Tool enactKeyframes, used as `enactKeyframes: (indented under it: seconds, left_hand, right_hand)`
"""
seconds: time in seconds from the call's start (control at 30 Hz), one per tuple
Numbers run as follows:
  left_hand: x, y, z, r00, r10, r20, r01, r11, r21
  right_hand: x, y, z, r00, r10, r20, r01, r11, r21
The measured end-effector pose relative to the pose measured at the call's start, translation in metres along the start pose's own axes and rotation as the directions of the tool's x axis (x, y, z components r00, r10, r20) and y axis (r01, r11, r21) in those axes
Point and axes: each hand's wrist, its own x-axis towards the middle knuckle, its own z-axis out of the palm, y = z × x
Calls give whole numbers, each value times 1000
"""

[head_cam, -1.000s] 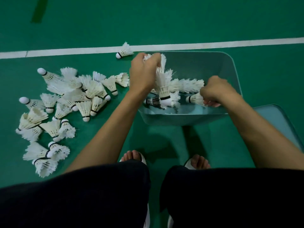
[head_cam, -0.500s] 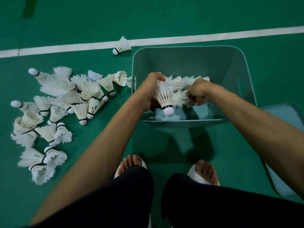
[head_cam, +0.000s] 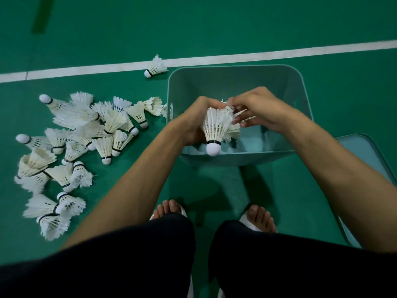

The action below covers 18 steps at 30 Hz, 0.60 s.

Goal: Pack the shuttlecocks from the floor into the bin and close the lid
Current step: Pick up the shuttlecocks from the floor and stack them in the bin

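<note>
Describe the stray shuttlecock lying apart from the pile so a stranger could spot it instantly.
Find the white line crossing the green floor. Follow it to the far left corner of the bin. There lies the lone shuttlecock, feathers on the line, well apart from the big pile.

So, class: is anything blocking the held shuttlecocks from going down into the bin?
Nothing visible does. Both hands hold the shuttlecocks directly above the open bin; its lid lies off on the floor to the right.
</note>
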Motion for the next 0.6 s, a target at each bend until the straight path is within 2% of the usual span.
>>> enactKeyframes:
  seconds: [0.07, 0.2, 0.27, 0.3, 0.33, 0.37, 0.4, 0.43, 0.47, 0.5, 0.6]
  left_hand:
    - [-6, 2, 2, 998, 22, 66, -22, 1000, 10]
    - [-15, 8, -1, 997, 11, 79, -17, 997, 78]
    - [-19, 11, -1, 999, 0, 42, -5, 992, 125]
    - [-19, 12, -1, 1000, -18, 12, 16, 987, 159]
    - [-18, 11, -2, 999, -34, -32, 40, 980, 194]
    - [-16, 10, -3, 995, -42, -89, 61, 972, 228]
    - [-12, 8, -5, 988, -43, -151, 81, 963, 258]
    - [-7, 5, -8, 979, -40, -201, 95, 956, 276]
    - [-3, 3, -10, 972, -34, -231, 101, 953, 285]
    - [1, 0, -11, 969, -26, -247, 97, 954, 283]
    - [10, -3, -12, 967, -10, -255, 83, 957, 279]
  right_hand:
    - [-14, -4, 0, 993, -23, 118, 13, 997, 80]
    - [-25, -6, -14, 991, -5, 131, -15, 988, 155]
    - [-27, -9, -20, 998, 14, 54, -23, 985, 173]
    - [-25, -9, -23, 999, 30, -44, -22, 987, 159]
    - [-18, -4, -27, 982, 33, -184, -17, 996, 88]
    - [-10, 3, -31, 940, 2, -340, -30, 997, -75]
    - [-4, 11, -33, 881, -72, -467, -74, 955, -287]
    - [0, 18, -32, 831, -168, -531, -123, 874, -469]
    - [1, 24, -28, 808, -245, -536, -153, 791, -592]
    - [2, 30, -23, 815, -271, -513, -169, 735, -657]
    - [9, 38, -9, 846, -233, -479, -222, 663, -715]
